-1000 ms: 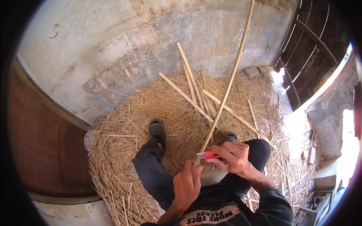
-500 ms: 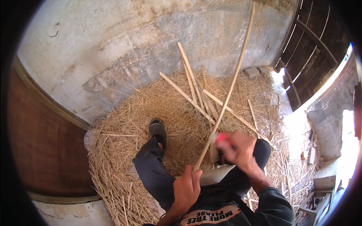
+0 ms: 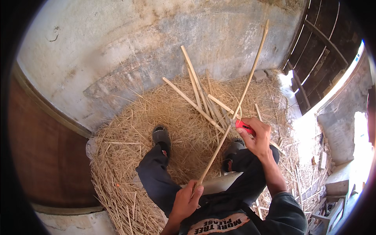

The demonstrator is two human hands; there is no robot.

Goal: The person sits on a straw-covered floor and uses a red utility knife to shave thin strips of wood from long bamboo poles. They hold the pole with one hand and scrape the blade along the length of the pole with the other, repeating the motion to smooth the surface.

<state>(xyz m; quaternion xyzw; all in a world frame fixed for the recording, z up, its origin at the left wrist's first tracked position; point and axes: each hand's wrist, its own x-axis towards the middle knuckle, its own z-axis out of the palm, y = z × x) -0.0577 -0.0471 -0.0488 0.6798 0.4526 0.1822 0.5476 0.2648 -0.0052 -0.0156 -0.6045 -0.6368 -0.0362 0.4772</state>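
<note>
Stick point(image 3: 215, 156) from left hand point(image 3: 186, 203) past right hand point(image 3: 259, 138)

The right hand point(image 3: 259, 139) partly hides the red knife point(image 3: 240, 124); the left forearm point(image 3: 171, 226) is cut off

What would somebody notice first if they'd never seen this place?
Probably the bright red knife in the person's right grip, right of the middle, held at a long stick. That stick slants up and right from the left grip, low in the middle. Golden straw spreads around the shoes, with more sticks crossing beyond them.
</note>
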